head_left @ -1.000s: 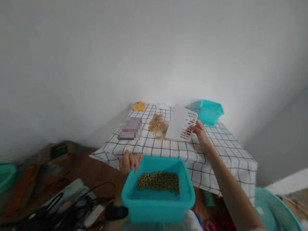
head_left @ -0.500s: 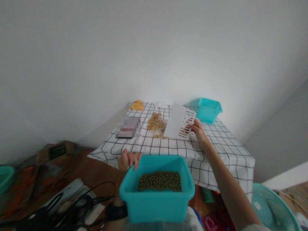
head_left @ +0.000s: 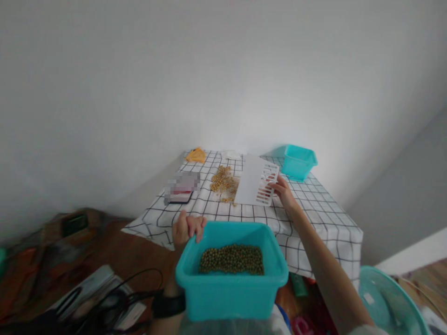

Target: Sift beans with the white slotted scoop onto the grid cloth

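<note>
My left hand (head_left: 188, 228) grips the near teal bin (head_left: 228, 300) at its left rim; my right hand (head_left: 283, 191) pinches the white board (head_left: 248, 181) by its right edge, just right of the yellow beans (head_left: 220, 179). A jerk could scatter them; a slack left grip could tip the bin.

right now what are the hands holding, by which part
The right hand holds the white panel by its slotted edge; the left hand grips the near teal tub by its far left corner.
</note>
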Motion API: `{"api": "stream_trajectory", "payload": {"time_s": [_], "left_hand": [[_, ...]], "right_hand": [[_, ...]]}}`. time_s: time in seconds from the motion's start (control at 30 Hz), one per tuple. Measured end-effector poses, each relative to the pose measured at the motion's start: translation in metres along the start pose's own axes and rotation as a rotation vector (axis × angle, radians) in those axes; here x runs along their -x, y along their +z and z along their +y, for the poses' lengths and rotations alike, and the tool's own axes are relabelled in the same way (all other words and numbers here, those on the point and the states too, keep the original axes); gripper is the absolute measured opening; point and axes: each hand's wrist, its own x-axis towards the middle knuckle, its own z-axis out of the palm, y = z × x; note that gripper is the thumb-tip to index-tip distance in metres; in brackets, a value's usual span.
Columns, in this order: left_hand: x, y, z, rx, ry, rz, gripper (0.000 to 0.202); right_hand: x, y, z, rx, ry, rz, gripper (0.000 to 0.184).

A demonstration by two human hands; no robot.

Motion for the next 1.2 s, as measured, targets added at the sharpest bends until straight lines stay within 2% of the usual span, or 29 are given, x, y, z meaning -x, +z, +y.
{"api": "stream_trajectory", "payload": {"time_s": [0.2,0.47,0.7,0.9,1.2], "left_hand": [[-0.0077,0.0094,0.0039,0.089,-0.004,-0.01,0.055],[-0.0071,0.0094,0.0035,0.115,-0.052,-0.027,0.059],[-0.0083,0.0072,0.0081,0.094,-0.086,-0.073,0.062],[-0.0073,0.0077,0.0088,0.08,-0.089,-0.077,0.062],[-0.009,0.0087,0.0086,0.099,-0.101,-0.071,0.061]], "right_hand": [[0.0009,-0.0006,-0.0009,-0.027,0.004,0.019,0.036],[0.0003,-0.0011,0.0005,-0.032,0.018,-0.016,0.04],[0.0005,-0.0004,0.0027,0.025,0.07,-0.168,0.036],[0.0004,0.0009,0.0016,0.099,0.143,-0.363,0.025],[0.0034,0.0026,-0.0001,0.115,0.147,-0.496,0.026]]}}
